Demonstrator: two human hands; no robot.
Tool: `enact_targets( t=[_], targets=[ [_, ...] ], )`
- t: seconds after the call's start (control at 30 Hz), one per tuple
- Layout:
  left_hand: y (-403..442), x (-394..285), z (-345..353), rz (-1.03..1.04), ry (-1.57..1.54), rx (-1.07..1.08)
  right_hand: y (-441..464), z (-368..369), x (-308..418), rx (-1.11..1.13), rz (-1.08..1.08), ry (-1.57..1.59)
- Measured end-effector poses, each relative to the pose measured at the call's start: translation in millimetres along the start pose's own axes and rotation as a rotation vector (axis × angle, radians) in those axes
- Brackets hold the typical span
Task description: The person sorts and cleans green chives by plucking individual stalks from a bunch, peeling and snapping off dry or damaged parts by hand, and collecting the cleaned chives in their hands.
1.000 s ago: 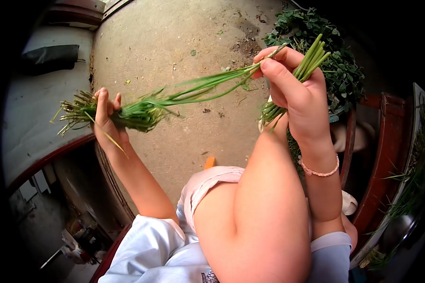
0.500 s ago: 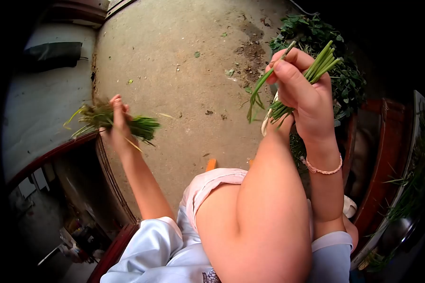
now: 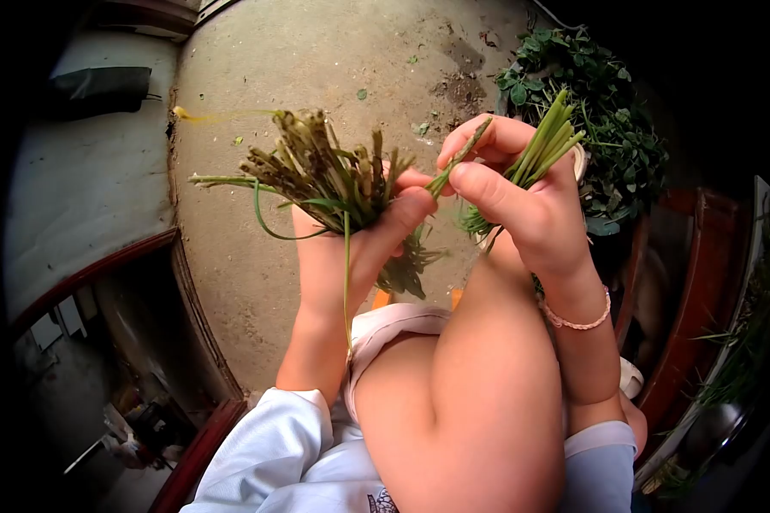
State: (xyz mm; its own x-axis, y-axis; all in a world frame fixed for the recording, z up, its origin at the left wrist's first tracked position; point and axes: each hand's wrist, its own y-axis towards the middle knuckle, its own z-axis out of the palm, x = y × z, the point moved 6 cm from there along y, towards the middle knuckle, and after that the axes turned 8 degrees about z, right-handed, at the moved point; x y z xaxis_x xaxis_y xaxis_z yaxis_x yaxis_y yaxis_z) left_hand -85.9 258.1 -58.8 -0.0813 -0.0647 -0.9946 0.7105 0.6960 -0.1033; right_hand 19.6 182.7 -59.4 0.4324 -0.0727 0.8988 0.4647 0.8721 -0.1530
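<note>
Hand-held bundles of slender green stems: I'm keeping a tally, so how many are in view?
2: a larger, brown-ended bundle of stems in the left hand, and a smaller, pale-green-ended bundle of stems in the right hand. The hands could hide more.

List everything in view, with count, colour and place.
Rough stalk bundle: one, brown and green, left grip.
Smooth stalk bundle: one, green, right grip.
Single stalk: one, greenish, between both grips.
Leafy greens: many, green, upper right.
Grassy greens: many, green, far right.
Wooden frame: one, reddish, right.
Shiny round object: one, silvery, lower right.
Elongated item: one, black, upper left.
Small pieces: two, orange, below centre.
Concrete floor: one, tan, centre.
Dim clutter: uncountable, mixed, lower left.
Bracelet: one, pink, right.
Shirt: one, pale blue, bottom.
Shorts: one, pale pink, below centre.
Bare leg: at least one, lower centre.
Grips: two, bare, near centre.
</note>
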Motion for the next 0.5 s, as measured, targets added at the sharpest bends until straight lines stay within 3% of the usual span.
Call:
enact_targets(
  t=[0.3,0.4,0.5],
  targets=[
    [-1.5,-0.7,0.6,-0.016,-0.021,-0.043,-3.0,-2.8,-4.9,-0.079,-0.026,-0.1],
    [-2.3,-0.4,-0.6,-0.011,-0.037,-0.066,-5.6,-1.8,-4.9,-0.105,-0.018,-0.313],
    [-1.4,-2.8,-2.1,0.048,0.086,-0.074,-6.1,-3.4,-2.9,-0.118,-0.048,-0.284]
  ],
)
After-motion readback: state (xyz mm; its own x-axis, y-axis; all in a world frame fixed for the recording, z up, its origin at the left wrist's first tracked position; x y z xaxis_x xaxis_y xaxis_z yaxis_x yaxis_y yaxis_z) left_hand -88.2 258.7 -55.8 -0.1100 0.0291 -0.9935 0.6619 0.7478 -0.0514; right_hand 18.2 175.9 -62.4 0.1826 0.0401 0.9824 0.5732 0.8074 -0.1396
